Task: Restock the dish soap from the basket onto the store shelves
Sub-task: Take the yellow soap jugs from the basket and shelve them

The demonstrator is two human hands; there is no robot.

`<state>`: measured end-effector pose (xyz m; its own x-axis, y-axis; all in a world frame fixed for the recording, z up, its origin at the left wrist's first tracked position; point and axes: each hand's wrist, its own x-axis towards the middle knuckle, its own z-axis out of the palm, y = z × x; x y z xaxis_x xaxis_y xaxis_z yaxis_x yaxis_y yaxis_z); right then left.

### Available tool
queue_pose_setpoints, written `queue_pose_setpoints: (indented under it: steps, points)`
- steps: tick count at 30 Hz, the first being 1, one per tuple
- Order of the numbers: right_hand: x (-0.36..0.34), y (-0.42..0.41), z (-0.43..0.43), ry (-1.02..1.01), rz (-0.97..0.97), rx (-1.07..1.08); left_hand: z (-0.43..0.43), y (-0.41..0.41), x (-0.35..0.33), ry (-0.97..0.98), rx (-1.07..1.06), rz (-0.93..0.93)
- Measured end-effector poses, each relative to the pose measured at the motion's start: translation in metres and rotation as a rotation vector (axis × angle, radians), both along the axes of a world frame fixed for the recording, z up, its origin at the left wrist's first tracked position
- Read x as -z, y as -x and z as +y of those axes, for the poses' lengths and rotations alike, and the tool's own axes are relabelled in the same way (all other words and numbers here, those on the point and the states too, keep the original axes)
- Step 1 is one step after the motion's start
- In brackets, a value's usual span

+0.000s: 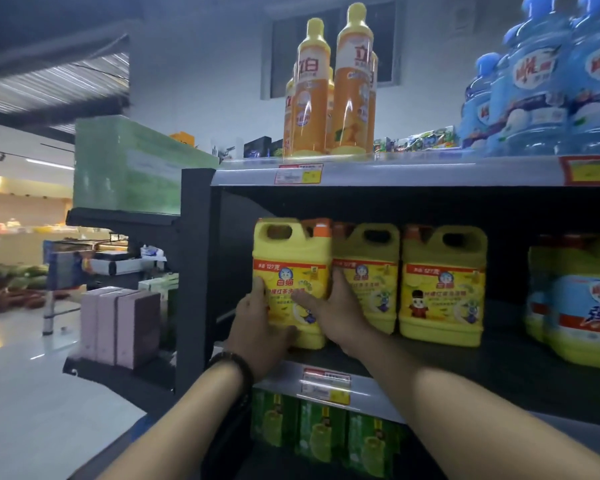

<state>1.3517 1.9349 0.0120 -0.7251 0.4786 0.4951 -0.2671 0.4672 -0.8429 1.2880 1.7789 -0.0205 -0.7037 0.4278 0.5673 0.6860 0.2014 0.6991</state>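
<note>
A yellow dish soap jug [291, 268] with a red band and an orange cap stands at the left end of the middle shelf [430, 368]. My left hand [260, 327] grips its lower left side, a dark bead bracelet on the wrist. My right hand [333, 306] presses on its right front edge, fingers spread over the label. Two matching yellow jugs [440, 285] stand in a row to its right. The basket is out of view.
The top shelf carries tall orange soap bottles [329, 95] and big blue jugs [541, 81]. Yellow jugs with blue labels [582, 303] stand at the middle shelf's right. Green bottles [323, 434] fill the shelf below. A side rack with pink boxes [118, 327] stands left.
</note>
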Motion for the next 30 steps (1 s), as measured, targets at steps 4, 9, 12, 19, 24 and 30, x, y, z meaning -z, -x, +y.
queue_pose_setpoints:
  steps: [4, 9, 12, 19, 24, 30]
  points:
    - [0.0, 0.018, -0.005, -0.149, -0.052, 0.162, 0.002, 0.002, 0.005, 0.157, -0.156, 0.04]
    - [0.001, 0.03, -0.011, -0.258, -0.093, 0.326, 0.004, 0.012, 0.004, 0.244, -0.173, 0.012]
    - [-0.002, 0.026, -0.011, -0.341, -0.158, 0.35, 0.005, 0.008, 0.006, 0.243, -0.197, 0.009]
    - [-0.013, -0.053, -0.008, -0.479, -0.231, 0.315, -0.02, -0.046, 0.002, 0.181, -0.219, 0.114]
    - [0.0, -0.163, -0.022, -0.514, -0.268, 0.198, -0.046, -0.134, 0.033, 0.105, -0.118, 0.191]
    - [0.067, -0.275, -0.02, -0.631, -0.329, 0.076, -0.037, -0.223, 0.13, 0.272, 0.109, 0.044]
